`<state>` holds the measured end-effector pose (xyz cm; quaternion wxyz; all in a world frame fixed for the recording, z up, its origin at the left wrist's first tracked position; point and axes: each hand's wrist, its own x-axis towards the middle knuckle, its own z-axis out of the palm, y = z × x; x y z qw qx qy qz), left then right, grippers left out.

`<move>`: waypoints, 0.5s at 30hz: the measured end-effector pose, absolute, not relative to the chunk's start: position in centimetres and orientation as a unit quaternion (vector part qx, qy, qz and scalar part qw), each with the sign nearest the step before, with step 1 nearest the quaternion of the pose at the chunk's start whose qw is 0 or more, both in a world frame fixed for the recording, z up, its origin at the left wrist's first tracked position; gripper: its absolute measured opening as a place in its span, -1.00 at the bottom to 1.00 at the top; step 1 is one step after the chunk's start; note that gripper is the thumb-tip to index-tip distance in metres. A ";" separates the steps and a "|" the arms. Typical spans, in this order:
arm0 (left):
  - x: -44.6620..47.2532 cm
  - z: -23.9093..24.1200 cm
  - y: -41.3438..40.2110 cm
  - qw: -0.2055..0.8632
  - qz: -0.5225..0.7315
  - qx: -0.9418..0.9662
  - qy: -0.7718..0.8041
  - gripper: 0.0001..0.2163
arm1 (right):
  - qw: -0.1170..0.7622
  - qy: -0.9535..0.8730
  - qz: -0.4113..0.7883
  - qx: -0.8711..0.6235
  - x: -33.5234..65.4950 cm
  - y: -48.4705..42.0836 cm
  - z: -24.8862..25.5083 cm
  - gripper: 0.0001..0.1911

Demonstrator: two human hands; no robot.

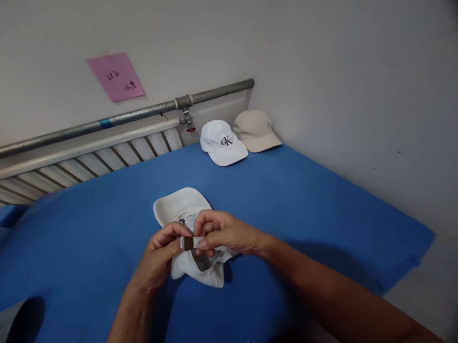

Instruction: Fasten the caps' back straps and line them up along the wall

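One held cap (177,209): white, low and just left of centre, brim toward 11 o'clock, inside showing toward 6; contact with the cover below cannot be told.
Strap (196,242): white, with a brown slider (188,243), stretched between the two hands.
Left hand (153,256): at the cap's 8 o'clock, thumb and fingers nearly closed, pinching the strap beside the slider.
Right hand (226,233): at 3 o'clock, thumb and forefinger pinched together on the strap.
Other caps: lettered white cap (217,139) toward 1 o'clock, brim toward 5; beige cap (253,129) just beside it, at its 2.
Surface: blue cover (97,226).
Fixtures: radiator (93,158) toward 10 o'clock, pipe (140,112) above.
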<state>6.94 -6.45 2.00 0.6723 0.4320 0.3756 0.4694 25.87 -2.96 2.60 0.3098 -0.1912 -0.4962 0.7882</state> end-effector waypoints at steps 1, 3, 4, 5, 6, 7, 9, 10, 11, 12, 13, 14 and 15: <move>7.0 2.0 -6.5 0.679 0.463 0.432 0.372 -0.85 | 0.307 -0.495 0.791 -0.189 25.8 -3.0 2.5 -0.79; 7.0 2.1 -6.5 0.691 0.447 0.432 0.370 -0.86 | 0.300 -0.495 0.792 -0.197 25.7 -3.0 2.4 -0.79; 7.1 2.2 -6.5 0.696 0.437 0.433 0.370 -0.86 | 0.296 -0.496 0.791 -0.203 25.7 -3.0 2.3 -0.78; 7.1 2.3 -6.6 0.700 0.428 0.437 0.370 -0.87 | 0.292 -0.498 0.789 -0.209 25.6 -3.0 2.3 -0.78; 7.1 2.3 -6.6 0.701 0.422 0.441 0.368 -0.87 | 0.287 -0.500 0.789 -0.213 25.6 -3.0 2.2 -0.77; 7.0 2.4 -6.6 0.701 0.421 0.445 0.366 -0.87 | 0.282 -0.503 0.789 -0.212 25.6 -3.0 2.3 -0.77; 6.9 2.3 -6.5 0.698 0.431 0.449 0.354 -0.88 | 0.271 -0.510 0.790 -0.205 25.7 -3.0 2.4 -0.77; 6.8 2.3 -6.5 0.696 0.437 0.451 0.348 -0.88 | 0.268 -0.513 0.790 -0.203 25.8 -3.0 2.5 -0.78; 6.7 2.2 -6.4 0.695 0.442 0.452 0.343 -0.89 | 0.267 -0.516 0.788 -0.203 25.9 -3.0 2.7 -0.79; 6.7 2.1 -6.4 0.693 0.444 0.454 0.341 -0.89 | 0.268 -0.519 0.786 -0.203 26.0 -2.9 2.8 -0.80; 6.6 2.1 -6.4 0.691 0.445 0.457 0.340 -0.89 | 0.269 -0.523 0.783 -0.204 26.1 -2.9 2.9 -0.81; 6.6 2.1 -6.4 0.689 0.445 0.459 0.340 -0.89 | 0.269 -0.526 0.780 -0.204 26.1 -2.9 3.0 -0.82; 6.6 2.1 -6.4 0.688 0.444 0.461 0.342 -0.89 | 0.270 -0.528 0.779 -0.202 26.2 -2.9 3.0 -0.83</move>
